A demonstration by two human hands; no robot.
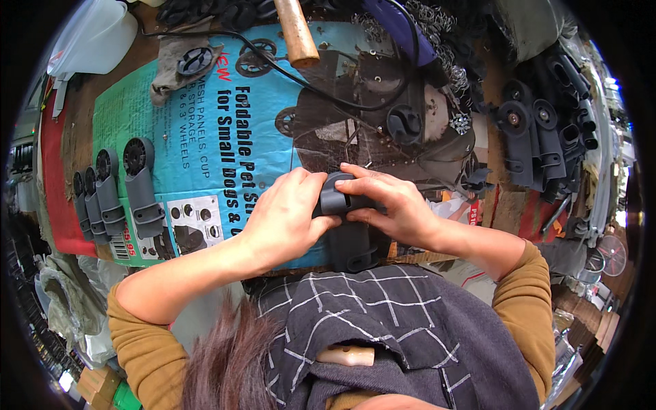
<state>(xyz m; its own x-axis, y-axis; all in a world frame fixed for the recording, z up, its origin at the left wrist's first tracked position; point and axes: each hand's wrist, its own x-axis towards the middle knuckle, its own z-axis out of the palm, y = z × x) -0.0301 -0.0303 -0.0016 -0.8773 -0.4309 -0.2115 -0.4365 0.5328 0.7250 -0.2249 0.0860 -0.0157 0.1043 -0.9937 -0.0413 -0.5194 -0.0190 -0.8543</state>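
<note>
Both my hands grip a dark grey plastic wheel bracket (350, 247) close to the table's near edge, in front of my body. Its rounded upper end sits between my fingers, while the flared lower part points toward me. My left hand (287, 205) closes on the left side of that upper end, with the thumb below. From the right, my right hand (389, 205) presses its fingers on top and its thumb underneath. My fingers hide much of the upper end. Just beyond lies a black curved plastic part (404, 124), touched by neither hand.
Several grey wheel brackets (141, 188) stand in a row at left on the blue printed sheet (198, 137); more lie piled (533, 137) at right. A wooden handle (297, 34), a purple tool (403, 31), a black cord (328, 98) and small metal pieces (437, 20) occupy the far side.
</note>
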